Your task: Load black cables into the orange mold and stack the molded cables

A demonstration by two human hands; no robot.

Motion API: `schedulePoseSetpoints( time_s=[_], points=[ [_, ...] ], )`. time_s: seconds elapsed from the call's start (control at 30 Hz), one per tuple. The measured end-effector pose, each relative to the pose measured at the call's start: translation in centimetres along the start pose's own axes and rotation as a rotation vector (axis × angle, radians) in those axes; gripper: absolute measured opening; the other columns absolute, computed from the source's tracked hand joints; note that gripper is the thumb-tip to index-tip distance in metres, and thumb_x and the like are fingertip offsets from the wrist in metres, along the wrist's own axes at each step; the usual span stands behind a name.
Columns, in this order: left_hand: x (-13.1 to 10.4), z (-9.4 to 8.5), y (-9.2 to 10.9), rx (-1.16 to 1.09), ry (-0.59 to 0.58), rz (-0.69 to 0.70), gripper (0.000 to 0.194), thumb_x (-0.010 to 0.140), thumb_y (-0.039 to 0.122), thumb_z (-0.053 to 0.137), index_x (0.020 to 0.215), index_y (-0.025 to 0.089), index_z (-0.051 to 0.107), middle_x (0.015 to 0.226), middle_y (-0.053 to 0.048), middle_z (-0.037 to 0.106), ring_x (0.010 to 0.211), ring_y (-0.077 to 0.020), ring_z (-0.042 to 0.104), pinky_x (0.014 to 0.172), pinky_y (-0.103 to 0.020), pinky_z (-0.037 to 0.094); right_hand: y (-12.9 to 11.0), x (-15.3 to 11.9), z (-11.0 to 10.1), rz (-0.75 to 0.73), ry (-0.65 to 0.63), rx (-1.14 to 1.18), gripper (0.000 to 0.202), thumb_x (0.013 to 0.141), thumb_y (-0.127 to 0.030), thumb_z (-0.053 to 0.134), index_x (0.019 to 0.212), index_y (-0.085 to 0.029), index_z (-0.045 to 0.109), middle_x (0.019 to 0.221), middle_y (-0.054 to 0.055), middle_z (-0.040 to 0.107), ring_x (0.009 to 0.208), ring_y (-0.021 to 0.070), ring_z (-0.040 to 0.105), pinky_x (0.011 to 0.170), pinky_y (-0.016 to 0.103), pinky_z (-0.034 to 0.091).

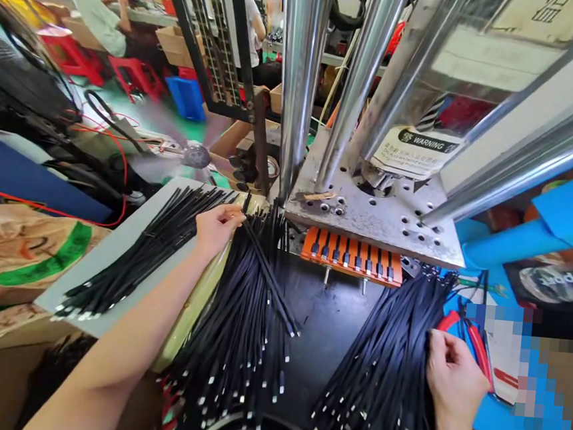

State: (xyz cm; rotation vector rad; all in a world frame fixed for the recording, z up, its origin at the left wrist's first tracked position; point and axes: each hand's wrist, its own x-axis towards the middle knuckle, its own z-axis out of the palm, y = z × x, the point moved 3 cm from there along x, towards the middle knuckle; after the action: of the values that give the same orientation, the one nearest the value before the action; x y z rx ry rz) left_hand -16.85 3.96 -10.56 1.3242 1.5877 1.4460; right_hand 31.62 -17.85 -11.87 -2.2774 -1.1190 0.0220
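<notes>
So, a couple of black cables (pixel 271 279) are being pinched near their upper ends by the left hand (pixel 220 228), thumb and index pressed together on them. They're slanted down across the top of the middle bunch (pixel 247 325), which is fanned out over the dark table (pixel 316 331) with its shiny plug ends pointed toward the camera. The left forearm is stretched over a pale yellow strip (pixel 195 311), with the left bunch (pixel 142 256) laid out on a grey board (pixel 126 238) just past it.

As for the right hand (pixel 455 377), it's rested against the outer edge of the right bunch (pixel 389 358), thumb and index curled toward each other; whether a cable is gripped there can't be told, tbh. Right beside it, red-handled pliers (pixel 480 352) are partly covered by that hand, over on the blue surface (pixel 496 427).

Between the middle and right bunches, an orange mould (pixel 353 251) is seated below the metal plate (pixel 356 218) of the press, and a row of black cable ends is slotted into it. A warning label (pixel 412 149) is stuck on the clear guard above. Off to the left, the fan (pixel 196 155) is caught with blurred blades.
</notes>
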Motion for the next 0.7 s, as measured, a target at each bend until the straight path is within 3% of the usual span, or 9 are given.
schedulePoseSetpoints(
  time_s=[0.2,0.5,0.7],
  points=[
    [0.0,0.1,0.4,-0.009,-0.007,-0.07,0.029,0.061,0.03,0.075,0.083,0.012,0.072,0.072,-0.006,0.07,0.054,-0.0132,0.062,0.057,-0.026,0.055,-0.4,0.1,-0.3,-0.042,0.032,0.001,0.059,0.085,-0.067,0.046,0.086,-0.014,0.072,0.063,0.007,0.065,0.056,0.0188,0.058,0.057,0.029,0.041],
    [0.0,0.1,0.2,0.055,-0.051,0.021,0.029,0.063,0.038,0.073,0.08,0.015,0.068,0.072,-0.004,0.066,0.047,-0.0093,0.054,0.047,-0.022,0.047,-1.0,0.0,-0.5,-0.027,0.025,0.022,0.065,0.083,-0.071,0.045,0.085,-0.013,0.072,0.066,0.008,0.067,0.057,0.0183,0.059,0.058,0.028,0.042],
    [-0.4,0.0,1.1,0.136,-0.045,0.085,0.028,0.07,0.042,0.066,0.077,0.015,0.066,0.052,0.001,0.056,0.04,-0.0089,0.049,0.042,-0.021,0.039,-1.0,0.1,-0.5,-0.018,0.015,0.013,0.064,0.082,-0.072,0.045,0.085,-0.014,0.073,0.066,0.008,0.067,0.057,0.0192,0.06,0.058,0.029,0.042]
  ],
)
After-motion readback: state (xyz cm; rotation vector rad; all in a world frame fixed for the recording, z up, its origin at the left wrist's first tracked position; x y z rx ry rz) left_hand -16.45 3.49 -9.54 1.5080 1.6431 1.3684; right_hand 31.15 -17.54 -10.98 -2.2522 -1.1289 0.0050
